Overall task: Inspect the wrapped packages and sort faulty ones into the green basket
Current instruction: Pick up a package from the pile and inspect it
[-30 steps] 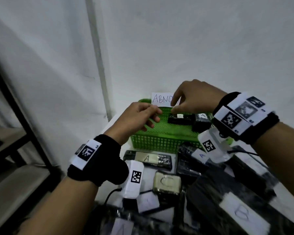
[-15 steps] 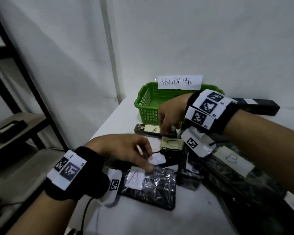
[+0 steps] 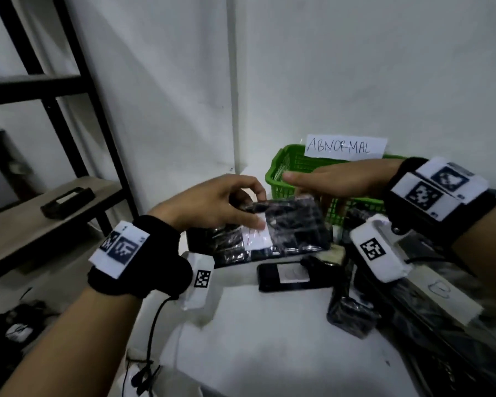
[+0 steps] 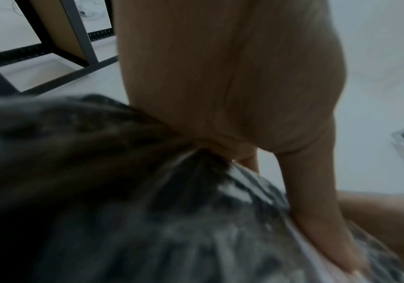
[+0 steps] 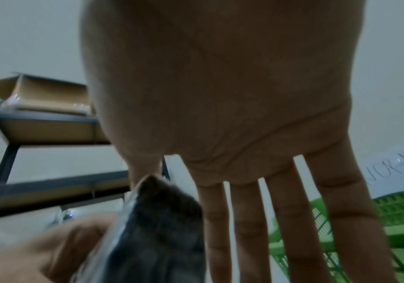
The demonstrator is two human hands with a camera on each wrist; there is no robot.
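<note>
A black plastic-wrapped package (image 3: 292, 224) with a white label is held up above the table in the head view. My left hand (image 3: 235, 207) grips its near left end, thumb on the label and fingers curled over the top edge. My right hand (image 3: 321, 181) is at the package's far right edge, thumb stretched out above it. Its straight fingers (image 5: 288, 220) lie behind the package (image 5: 162, 229). The left wrist view shows the wrap (image 4: 123, 210) blurred under my thumb. The green basket (image 3: 298, 167), with an "ABNORMAL" sign (image 3: 345, 146), stands just behind.
More wrapped packages lie on the white table (image 3: 269, 353): a flat one with a label (image 3: 294, 275), a small black one (image 3: 351, 316) and a long one (image 3: 441, 296) at the right. A black-framed shelf (image 3: 40, 213) holding a dark item (image 3: 68, 202) stands to the left.
My left hand has lifted the labelled package off the table. My right hand has left the pile and come to the package's far edge.
</note>
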